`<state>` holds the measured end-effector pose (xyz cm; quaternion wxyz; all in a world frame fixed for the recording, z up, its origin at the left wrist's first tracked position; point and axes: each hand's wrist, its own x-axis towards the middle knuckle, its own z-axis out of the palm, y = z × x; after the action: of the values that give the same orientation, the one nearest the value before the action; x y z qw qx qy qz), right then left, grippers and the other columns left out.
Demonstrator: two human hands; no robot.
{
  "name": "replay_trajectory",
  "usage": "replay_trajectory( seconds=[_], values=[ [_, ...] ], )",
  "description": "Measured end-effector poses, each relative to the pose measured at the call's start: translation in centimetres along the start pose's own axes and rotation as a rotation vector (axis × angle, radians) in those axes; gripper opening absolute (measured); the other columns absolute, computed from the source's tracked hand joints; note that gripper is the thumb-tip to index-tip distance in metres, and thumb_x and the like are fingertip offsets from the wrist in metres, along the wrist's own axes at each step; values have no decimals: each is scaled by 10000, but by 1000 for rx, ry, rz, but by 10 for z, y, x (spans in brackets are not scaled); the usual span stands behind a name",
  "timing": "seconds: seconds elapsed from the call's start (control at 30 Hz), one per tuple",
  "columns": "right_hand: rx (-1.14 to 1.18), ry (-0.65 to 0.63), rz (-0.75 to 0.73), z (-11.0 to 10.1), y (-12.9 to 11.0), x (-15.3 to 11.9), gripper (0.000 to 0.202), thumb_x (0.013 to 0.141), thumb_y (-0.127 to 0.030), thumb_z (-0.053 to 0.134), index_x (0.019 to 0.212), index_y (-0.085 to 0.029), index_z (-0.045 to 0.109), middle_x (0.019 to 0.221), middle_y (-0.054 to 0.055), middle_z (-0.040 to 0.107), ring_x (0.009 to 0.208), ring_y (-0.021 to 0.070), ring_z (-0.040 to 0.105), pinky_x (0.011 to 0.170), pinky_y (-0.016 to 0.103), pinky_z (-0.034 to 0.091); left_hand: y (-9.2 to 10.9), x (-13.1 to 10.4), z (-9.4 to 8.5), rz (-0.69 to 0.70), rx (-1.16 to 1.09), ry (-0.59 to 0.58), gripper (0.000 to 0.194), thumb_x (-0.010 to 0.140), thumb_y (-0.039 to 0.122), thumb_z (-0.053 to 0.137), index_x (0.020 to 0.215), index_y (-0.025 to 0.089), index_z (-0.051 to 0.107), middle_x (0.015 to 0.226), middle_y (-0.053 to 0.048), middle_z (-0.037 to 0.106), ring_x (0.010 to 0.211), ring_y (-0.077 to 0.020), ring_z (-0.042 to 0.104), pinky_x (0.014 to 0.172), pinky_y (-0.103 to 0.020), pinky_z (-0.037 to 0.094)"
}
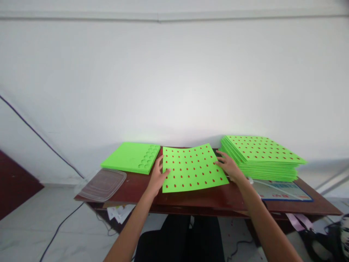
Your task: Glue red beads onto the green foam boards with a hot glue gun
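A bright green sheet (pixel 191 171) with rows of small red spots is in front of me over the middle of the table, bowed slightly between my hands. My left hand (pixel 158 176) grips its left edge, with the thumb over the top face and the fingers behind. At the right edge, my right hand (pixel 228 165) holds the sheet between thumb and fingers, its index finger stretched out past the edge. A tall pile of similar green spotted sheets (pixel 261 156) stands just right of that hand. To the left lies a thick green board (pixel 128 156) with round hollows along its right side.
A clear plastic lid (pixel 105 185) lies at the left front of the dark red table (pixel 191 203). Under the pile is a flat blue-edged printed panel (pixel 283 191). White papers (pixel 120 213) show below the tabletop. A white wall (pixel 174 80) rises behind; cables hang at left.
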<state>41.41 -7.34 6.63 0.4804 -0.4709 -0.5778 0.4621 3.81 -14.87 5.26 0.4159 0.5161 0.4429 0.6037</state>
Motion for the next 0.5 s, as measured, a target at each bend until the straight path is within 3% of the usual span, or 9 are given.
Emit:
replay_trajectory(
  seconds=[0.07,0.17,0.3,0.4,0.5],
  values=[
    [-138,116,-49,-42,-15,10,735,739,-405,808,1407,-264,535,1186,135,741,1027,305,734,883,502,609,9,25,37,69,-5,-64,700,819,212,739,1452,295,453,1489,-115,533,1347,-265,552,1107,-447,477],
    [-251,292,-129,-113,-37,19,646,739,-439,812,1324,-240,620,1170,148,752,1130,317,700,932,493,585,16,69,104,96,-73,-158,723,825,223,746,1472,300,432,1386,-117,612,1254,-264,621,1069,-450,506],
    [-345,454,-126,-206,-61,28,535,746,-455,790,1199,-186,696,1061,148,784,996,294,742,882,456,599,16,122,201,65,-226,-212,769,809,258,779,1487,296,418,1335,-116,638,1193,-256,652,1028,-440,535],
    [-518,535,-107,-265,-72,36,495,763,-448,770,1164,-162,727,975,141,798,872,272,751,787,414,609,12,147,271,42,-316,-290,841,823,319,774,1541,288,335,1384,-121,620,1203,-267,650,1053,-454,522],
    [-659,632,-81,-306,-79,43,391,790,-410,743,1064,-133,773,945,166,797,793,257,749,737,389,596,2,158,324,16,-325,-385,881,891,416,691,1606,268,198,1473,-133,559,1308,-288,587,1124,-476,460]
  ],
)
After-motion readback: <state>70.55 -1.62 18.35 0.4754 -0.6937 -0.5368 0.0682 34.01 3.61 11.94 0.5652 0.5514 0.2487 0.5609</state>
